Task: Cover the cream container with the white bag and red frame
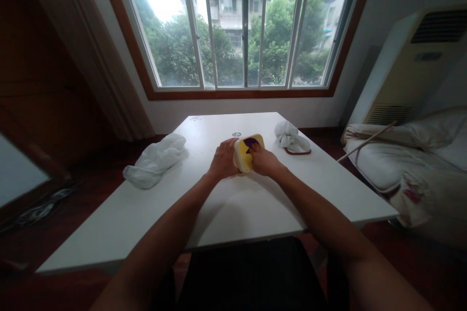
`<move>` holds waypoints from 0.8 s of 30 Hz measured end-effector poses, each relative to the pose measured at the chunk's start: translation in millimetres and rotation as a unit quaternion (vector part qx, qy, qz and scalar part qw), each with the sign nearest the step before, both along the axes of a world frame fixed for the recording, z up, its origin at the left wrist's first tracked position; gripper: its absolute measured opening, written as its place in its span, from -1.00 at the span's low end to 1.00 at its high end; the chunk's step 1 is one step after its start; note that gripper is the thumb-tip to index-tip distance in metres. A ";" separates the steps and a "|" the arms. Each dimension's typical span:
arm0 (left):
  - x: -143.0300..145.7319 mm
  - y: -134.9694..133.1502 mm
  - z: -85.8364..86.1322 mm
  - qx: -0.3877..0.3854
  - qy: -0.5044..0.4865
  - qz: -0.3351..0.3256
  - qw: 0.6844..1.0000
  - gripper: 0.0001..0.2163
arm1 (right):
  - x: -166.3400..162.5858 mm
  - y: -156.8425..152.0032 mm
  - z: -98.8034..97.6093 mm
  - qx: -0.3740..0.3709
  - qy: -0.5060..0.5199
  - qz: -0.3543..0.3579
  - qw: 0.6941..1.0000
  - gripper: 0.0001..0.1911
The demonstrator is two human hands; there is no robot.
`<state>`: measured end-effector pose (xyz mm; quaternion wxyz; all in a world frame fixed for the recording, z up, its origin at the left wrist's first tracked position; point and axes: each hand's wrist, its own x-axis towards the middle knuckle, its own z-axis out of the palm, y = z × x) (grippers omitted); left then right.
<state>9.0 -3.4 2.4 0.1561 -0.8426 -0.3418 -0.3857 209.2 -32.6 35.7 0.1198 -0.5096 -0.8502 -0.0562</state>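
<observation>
My left hand (223, 159) is wrapped round the side of a pale yellow, box-like plastic container (245, 161). The container is tilted above the white table, its yellow face turned toward my right hand (263, 159). The bent fingers of that hand press a dark purple, cloth-like piece (251, 142) against the yellow face. My fingers cover part of the purple piece, so its exact kind cannot be made out.
A crumpled white plastic bag (156, 160) lies on the left of the white table (138, 221). Another knotted white bag (287, 133) sits at the right, by a reddish-brown rimmed item (297, 151). A small dark round object (237, 134) lies behind the container. A covered sofa (383, 160) stands right.
</observation>
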 end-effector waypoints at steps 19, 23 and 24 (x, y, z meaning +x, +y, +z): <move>-1.6 7.7 1.1 0.008 0.010 -0.011 1.000 -0.02 | 4.8 -2.1 20.8 -0.131 -0.051 0.032 0.990 -0.62; -1.3 6.7 -0.4 0.020 0.019 -0.030 0.999 -0.05 | 10.8 -2.4 22.8 -0.171 0.017 0.131 0.976 -0.65; -1.6 7.1 -1.4 0.023 0.020 -0.031 0.999 -0.06 | 10.8 -3.2 22.8 -0.182 0.042 0.149 0.971 -0.66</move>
